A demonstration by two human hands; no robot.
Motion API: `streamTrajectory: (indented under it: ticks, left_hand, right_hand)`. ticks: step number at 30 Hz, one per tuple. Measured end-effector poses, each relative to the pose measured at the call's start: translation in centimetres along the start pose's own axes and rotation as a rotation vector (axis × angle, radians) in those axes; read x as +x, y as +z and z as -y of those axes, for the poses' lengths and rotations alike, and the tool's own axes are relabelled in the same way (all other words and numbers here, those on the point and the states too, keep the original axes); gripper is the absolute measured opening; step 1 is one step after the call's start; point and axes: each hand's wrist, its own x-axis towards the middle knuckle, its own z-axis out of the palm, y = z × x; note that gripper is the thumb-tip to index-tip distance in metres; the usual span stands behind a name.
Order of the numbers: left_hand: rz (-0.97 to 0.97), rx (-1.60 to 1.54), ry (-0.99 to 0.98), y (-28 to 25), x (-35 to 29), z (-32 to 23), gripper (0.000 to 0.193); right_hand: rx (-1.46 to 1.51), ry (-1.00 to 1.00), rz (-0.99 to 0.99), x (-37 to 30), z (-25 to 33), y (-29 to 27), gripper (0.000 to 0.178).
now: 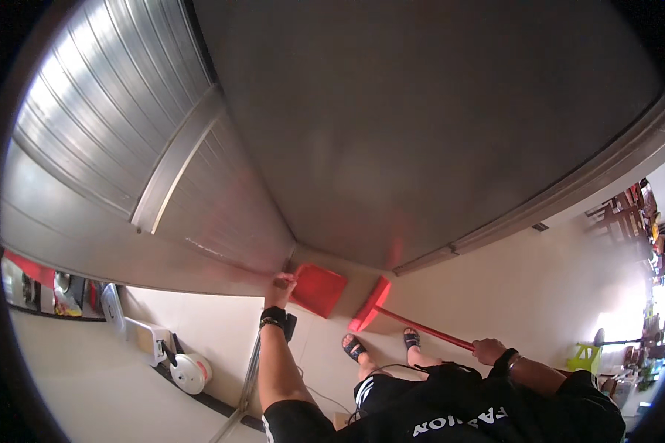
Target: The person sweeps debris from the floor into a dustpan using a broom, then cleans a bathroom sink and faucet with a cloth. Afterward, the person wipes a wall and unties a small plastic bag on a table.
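Observation:
Held low in front of me, my left hand (pixel 281 287) is closed at the near-left edge of a red dustpan (pixel 319 291); its grip on the dustpan's handle is mostly hidden by the fingers. My right hand (pixel 488 351) is wrapped round the red stick of a broom (pixel 428 330), which slants down and left to a red head on the floor. That broom head stands to the right of the dustpan, with a gap of floor between them.
A ribbed metal door (pixel 222 177) rises at the left, and a large dark grey panel (pixel 421 111) stands ahead; they meet in a corner beyond the dustpan. A white rounded appliance (pixel 191 373) sits lower left. A green stool (pixel 585 357) is at the right. My sandalled feet (pixel 354 347) are near the broom.

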Motion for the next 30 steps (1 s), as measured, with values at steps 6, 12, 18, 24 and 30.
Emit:
streamTrajectory:
  ticks: [6,12,18,24,30]
  left_hand:
    - [-0.104,-0.053,-0.083,-0.5,2.5,1.0,0.028]
    - [-0.393,0.277,-0.112,1.2,1.6,3.8,0.066]
    - [0.317,0.081,0.223,12.5,-7.3,-0.2,0.028]
    - [0.59,0.048,0.531,24.7,-15.9,-8.5,0.058]
    - [0.319,-0.02,0.498,25.7,-15.5,-8.5,0.047]
  right_hand:
    - [-0.055,0.034,-0.063,0.1,0.8,-0.4,0.021]
    - [-0.251,0.028,-0.347,1.2,2.2,-2.7,0.02]
    - [-0.274,-0.223,-0.595,1.8,7.2,-6.9,0.018]
    - [-0.379,-0.501,-0.545,1.8,13.5,-10.9,0.018]
    - [-0.398,-0.541,-0.526,0.7,18.8,-13.8,0.02]
